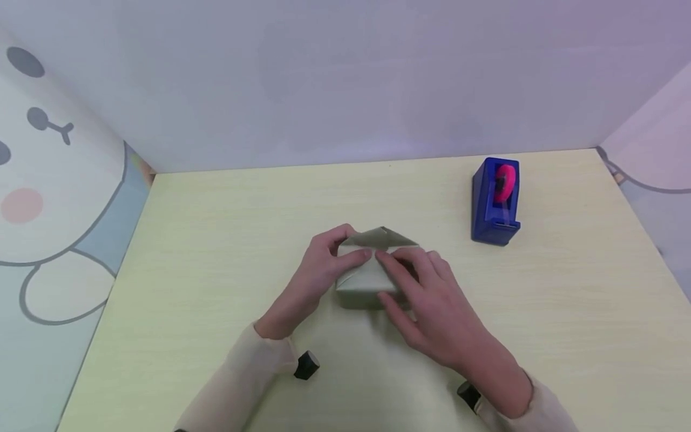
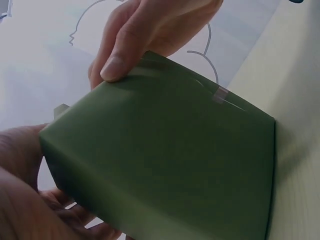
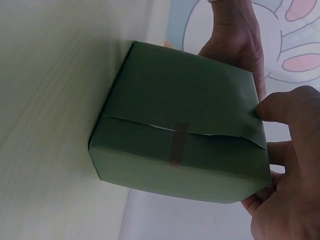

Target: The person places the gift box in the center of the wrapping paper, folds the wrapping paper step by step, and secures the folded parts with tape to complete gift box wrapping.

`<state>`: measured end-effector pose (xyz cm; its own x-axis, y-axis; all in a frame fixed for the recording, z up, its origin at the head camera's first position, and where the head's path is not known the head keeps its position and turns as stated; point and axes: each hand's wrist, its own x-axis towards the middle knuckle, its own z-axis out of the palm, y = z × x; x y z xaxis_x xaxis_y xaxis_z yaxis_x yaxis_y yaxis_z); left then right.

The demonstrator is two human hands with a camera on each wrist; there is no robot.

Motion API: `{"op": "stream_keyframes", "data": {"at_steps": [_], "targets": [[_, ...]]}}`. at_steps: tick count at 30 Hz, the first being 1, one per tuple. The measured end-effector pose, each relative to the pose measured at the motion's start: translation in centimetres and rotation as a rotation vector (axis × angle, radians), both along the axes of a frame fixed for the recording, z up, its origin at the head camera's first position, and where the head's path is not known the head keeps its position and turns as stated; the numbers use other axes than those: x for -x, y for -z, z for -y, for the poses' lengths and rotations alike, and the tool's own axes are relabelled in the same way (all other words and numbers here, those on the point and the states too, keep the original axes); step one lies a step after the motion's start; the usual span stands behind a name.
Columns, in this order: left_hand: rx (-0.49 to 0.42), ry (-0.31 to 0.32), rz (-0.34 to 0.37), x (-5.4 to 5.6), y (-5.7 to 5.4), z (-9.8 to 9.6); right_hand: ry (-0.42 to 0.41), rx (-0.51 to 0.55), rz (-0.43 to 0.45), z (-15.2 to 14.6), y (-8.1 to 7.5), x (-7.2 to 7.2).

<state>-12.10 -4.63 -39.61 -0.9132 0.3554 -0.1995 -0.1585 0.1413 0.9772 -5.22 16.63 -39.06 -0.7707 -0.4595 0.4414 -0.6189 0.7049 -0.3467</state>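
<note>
A box wrapped in green paper stands on the table, a folded flap rising to a point at its far top edge. My left hand holds its left side, thumb on the top paper, fingers round the far corner. My right hand grips the right side, a finger on the top near the left thumb and its thumb low by the near face. The left wrist view shows a smooth side and a small piece of clear tape. In the right wrist view, a tape strip crosses a paper seam.
A blue tape dispenser with a pink roll stands at the table's back right. Behind the pale wooden table rises a plain light wall. Panels with cartoon drawings flank both sides.
</note>
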Motion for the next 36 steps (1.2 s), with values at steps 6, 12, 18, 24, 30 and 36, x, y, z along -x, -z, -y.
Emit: {"op": "stream_keyframes", "data": {"at_steps": [6,12,18,24,30,36], "targets": [[-0.023,0.007,-0.052,0.1,-0.3,-0.7,0.029,-0.029,0.026,0.0,-0.3,-0.1],[-0.054,-0.010,-0.058,0.0,-0.2,-1.0,0.019,-0.004,0.023,-0.1,-0.2,-0.1],[-0.079,-0.020,-0.068,-0.1,0.0,-1.0,0.026,0.099,0.052,-0.4,-0.3,0.1],[-0.080,-0.024,-0.093,-0.1,0.1,-1.0,0.107,0.202,0.012,-0.1,-1.8,0.7],[-0.035,-0.067,-0.131,-0.3,0.4,-0.8,0.143,0.061,-0.182,0.5,-2.1,1.6],[0.006,-0.043,-0.351,-0.9,1.2,0.7,0.152,0.024,-0.200,0.7,-1.7,0.7]]}}
